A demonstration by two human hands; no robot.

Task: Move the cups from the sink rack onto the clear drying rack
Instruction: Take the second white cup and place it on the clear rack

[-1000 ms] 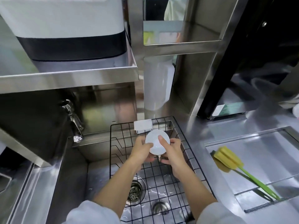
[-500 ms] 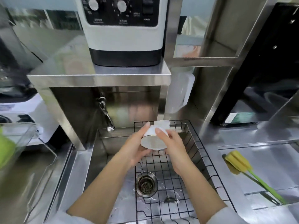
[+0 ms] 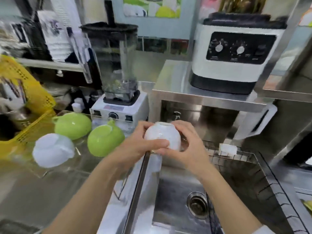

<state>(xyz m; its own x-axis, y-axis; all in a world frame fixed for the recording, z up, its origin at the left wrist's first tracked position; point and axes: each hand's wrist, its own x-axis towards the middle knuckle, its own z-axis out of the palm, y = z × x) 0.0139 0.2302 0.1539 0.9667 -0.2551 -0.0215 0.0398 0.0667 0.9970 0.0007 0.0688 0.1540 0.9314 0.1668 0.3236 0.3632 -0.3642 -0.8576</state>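
Observation:
Both hands hold one white cup [image 3: 163,135] upside down above the sink's left edge. My left hand [image 3: 135,146] wraps its left side with the thumb across the front. My right hand [image 3: 187,146] cups its right side. The black wire sink rack [image 3: 263,179] lies to the right in the sink. On the left, the clear drying rack [image 3: 55,169] holds two green cups, one [image 3: 73,125] behind and one [image 3: 104,141] nearer me, plus a white cup [image 3: 52,150], all upside down.
A blender [image 3: 116,81] stands behind the drying rack. A yellow basket [image 3: 25,105] sits at far left. A steel shelf [image 3: 202,92] over the sink carries a white machine [image 3: 234,56]. The sink drain [image 3: 197,204] lies below.
The white cup has been lifted out of the sink rack and carried left to the sink's left edge, held by both hands. My view has swung left, revealing the drying rack.

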